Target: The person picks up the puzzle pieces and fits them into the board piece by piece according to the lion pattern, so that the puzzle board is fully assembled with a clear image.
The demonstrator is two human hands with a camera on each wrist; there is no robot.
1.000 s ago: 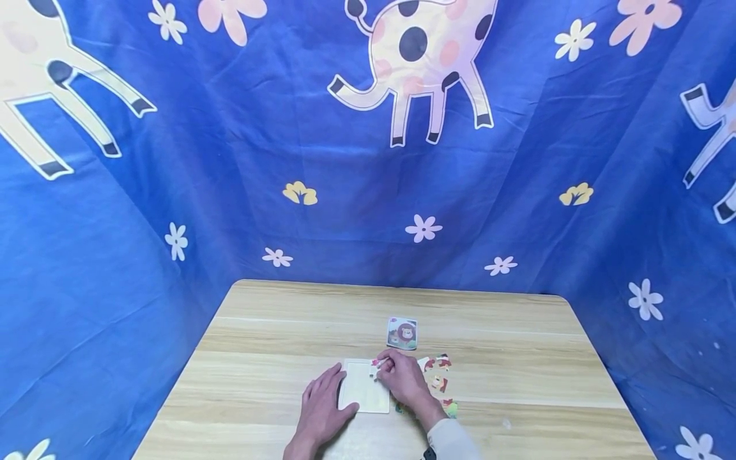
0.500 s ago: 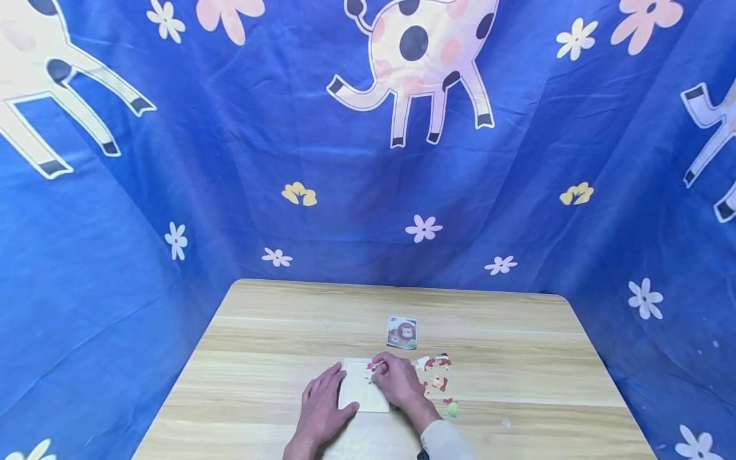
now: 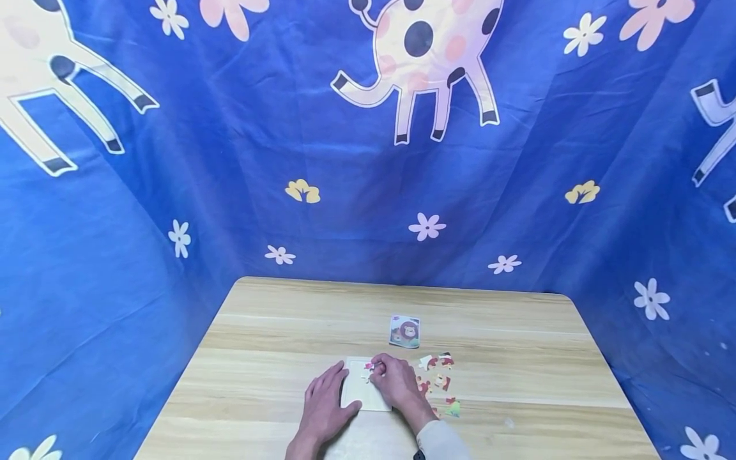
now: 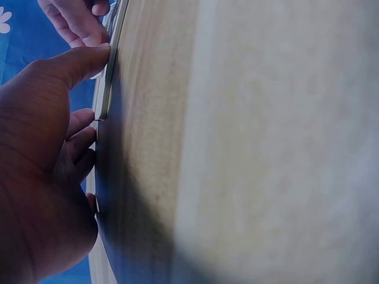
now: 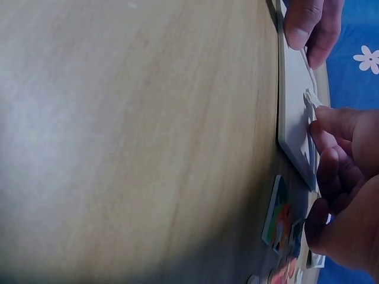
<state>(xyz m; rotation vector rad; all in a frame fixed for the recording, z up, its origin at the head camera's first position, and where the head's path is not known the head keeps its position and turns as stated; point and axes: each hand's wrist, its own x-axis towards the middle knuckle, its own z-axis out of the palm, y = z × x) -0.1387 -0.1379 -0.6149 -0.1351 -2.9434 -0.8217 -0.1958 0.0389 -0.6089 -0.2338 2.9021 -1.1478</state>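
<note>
A white puzzle tray (image 3: 368, 399) with a raised rim lies on the table. My right hand (image 3: 397, 382) pinches a small jigsaw piece (image 3: 366, 368) between thumb and forefinger over the tray's far part. The piece shows pink and white in the head view; in the right wrist view, its pale edge (image 5: 312, 98) tilts close above the tray surface. My left hand (image 3: 328, 404) rests at the tray's left side, its fingers extended along the edge and its thumb (image 4: 89, 62) on the near rim.
Several loose jigsaw pieces (image 3: 442, 382) lie right of the tray, partly behind my right forearm. A picture card with a lion (image 3: 405, 331) lies beyond the tray. Blue patterned cloth (image 3: 368, 249) hangs around the wooden table (image 3: 276, 332).
My right hand has shifted slightly left over the tray with the jigsaw piece, uncovering more loose pieces on the right. My left hand stays at the tray's edge.
</note>
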